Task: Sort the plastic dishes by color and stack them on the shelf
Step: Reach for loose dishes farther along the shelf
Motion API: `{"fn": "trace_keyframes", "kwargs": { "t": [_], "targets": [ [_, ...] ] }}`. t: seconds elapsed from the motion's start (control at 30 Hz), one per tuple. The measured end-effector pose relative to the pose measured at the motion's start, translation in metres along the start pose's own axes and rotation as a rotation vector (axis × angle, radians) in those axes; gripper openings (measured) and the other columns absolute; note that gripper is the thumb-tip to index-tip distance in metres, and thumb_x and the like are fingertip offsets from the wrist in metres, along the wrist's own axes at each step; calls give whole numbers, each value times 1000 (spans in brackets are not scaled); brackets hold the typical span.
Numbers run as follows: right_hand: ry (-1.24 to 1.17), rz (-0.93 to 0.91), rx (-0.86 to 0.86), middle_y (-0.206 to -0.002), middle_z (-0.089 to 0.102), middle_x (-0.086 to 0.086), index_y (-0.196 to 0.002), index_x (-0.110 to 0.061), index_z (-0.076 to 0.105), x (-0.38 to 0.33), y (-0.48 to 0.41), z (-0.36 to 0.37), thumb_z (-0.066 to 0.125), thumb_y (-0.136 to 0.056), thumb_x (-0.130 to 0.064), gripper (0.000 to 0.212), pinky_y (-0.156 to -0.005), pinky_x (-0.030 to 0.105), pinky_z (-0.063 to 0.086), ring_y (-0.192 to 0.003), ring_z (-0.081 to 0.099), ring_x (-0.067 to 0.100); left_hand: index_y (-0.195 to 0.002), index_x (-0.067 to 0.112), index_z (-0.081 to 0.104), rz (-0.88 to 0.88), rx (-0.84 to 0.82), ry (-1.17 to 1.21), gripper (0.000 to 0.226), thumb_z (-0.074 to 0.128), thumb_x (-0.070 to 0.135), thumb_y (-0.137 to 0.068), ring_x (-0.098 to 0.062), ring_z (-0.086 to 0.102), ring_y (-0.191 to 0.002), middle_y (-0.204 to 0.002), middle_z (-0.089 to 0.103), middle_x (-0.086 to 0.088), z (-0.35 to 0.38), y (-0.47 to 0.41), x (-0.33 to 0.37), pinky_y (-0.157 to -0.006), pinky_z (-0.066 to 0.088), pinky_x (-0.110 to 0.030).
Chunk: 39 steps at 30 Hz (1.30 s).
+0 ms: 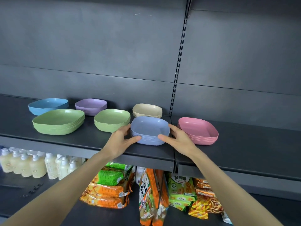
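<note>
A stack of lavender-blue dishes [149, 128] stands near the front of the dark shelf [91, 141]. My left hand [121, 141] grips its left side and my right hand [176, 139] grips its right side, thumbs on the front rims. Behind it sits a beige stack [147, 110]. To the right is a pink stack [197, 130]. Left of it are a small green stack [112, 119], a large green stack [58, 121], a purple stack [91, 106] and a blue stack [48, 105].
The shelf's back panel [114, 46] rises close behind the dishes, with a slotted upright [178, 62] right of centre. Below are pump bottles [32, 163] at left and snack bags [146, 190] in the middle. The shelf stretch right of the pink stack holds nothing.
</note>
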State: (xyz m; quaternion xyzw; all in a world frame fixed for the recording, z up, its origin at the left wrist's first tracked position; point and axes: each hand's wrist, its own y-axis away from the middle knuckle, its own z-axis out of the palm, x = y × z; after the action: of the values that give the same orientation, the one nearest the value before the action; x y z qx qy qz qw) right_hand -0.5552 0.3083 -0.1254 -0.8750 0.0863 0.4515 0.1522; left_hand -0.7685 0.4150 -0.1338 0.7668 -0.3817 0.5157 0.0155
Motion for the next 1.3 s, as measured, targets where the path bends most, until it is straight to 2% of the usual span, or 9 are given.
{"fn": "trace_keyframes", "kwargs": {
  "t": [0.07, 0.17, 0.27, 0.37, 0.47, 0.6, 0.73, 1.03, 1.3],
  "targets": [
    [51, 17, 0, -143, 48, -4, -145, -18, 36, -5, 3, -3, 70, -65, -68, 100, -110, 36, 38, -131, 45, 15, -121, 18, 58, 0, 1, -53, 36, 69, 18, -86, 2, 63, -100, -110, 67, 10, 0, 0, 5, -92, 47, -17],
    [184, 16, 0, -145, 44, 3, -145, -11, 34, -11, 7, -8, 68, -82, -46, 80, -107, 33, 39, -131, 45, 19, -120, 14, 61, -3, 28, -163, 35, 68, 17, -86, -10, 62, -104, -111, 67, 4, -1, 2, 10, -94, 48, -25],
    [315, -15, -2, -141, 48, 6, -140, -9, 42, -16, 11, -15, 67, -86, -35, 65, -102, 32, 44, -125, 51, 20, -125, 6, 58, 12, 76, -358, 44, 68, 25, -86, -20, 55, -114, -125, 58, -6, -3, 4, 15, -99, 43, -28],
    [428, -45, -6, -135, 54, 7, -135, -9, 49, -22, 19, -30, 67, -87, -30, 55, -98, 29, 44, -121, 53, 21, -126, 7, 57, 104, 43, -542, 44, 65, 28, -88, -21, 48, -123, -134, 50, -5, -1, 3, 29, -101, 34, -25],
    [579, -70, 24, -133, 54, 7, -132, -9, 52, -28, 27, -55, 65, -89, -29, 49, -99, 27, 38, -122, 49, 21, -129, 12, 54, 204, -1, -638, 43, 63, 29, -90, -21, 45, -125, -137, 47, -2, 6, -12, 50, -102, 36, -28],
    [728, -52, 59, -128, 53, 11, -129, -11, 54, -28, 31, -95, 64, -88, -28, 46, -100, 39, 40, -120, 48, 28, -136, 18, 47, 269, -111, -754, 51, 61, 32, -89, -24, 39, -131, -140, 45, -3, 26, -36, 81, -105, 35, -39],
    [774, -30, 94, -123, 54, 7, -126, -12, 55, -20, 35, -132, 64, -87, -30, 44, -96, 42, 43, -116, 50, 29, -139, 16, 42, 345, -151, -871, 54, 56, 40, -91, -24, 37, -131, -140, 45, -4, 53, -54, 106, -102, 31, -32],
    [796, -13, 13, -132, 50, 8, -130, -15, 52, 26, 35, -185, 65, -87, -35, 49, -100, 44, 40, -122, 47, 27, -139, 17, 41, 252, -213, -881, 64, 61, 47, -86, -27, 44, -120, -130, 50, -8, 120, -66, 111, -101, 36, -37],
    [672, -94, -132, -128, 53, 7, -129, -18, 54, 66, 26, -194, 69, -84, -38, 52, -99, 41, 42, -120, 48, 24, -134, 11, 41, 32, -215, -797, 67, 69, 43, -81, -27, 42, -121, -130, 43, -9, 156, -54, 101, -99, 40, -40]
  ]
}}
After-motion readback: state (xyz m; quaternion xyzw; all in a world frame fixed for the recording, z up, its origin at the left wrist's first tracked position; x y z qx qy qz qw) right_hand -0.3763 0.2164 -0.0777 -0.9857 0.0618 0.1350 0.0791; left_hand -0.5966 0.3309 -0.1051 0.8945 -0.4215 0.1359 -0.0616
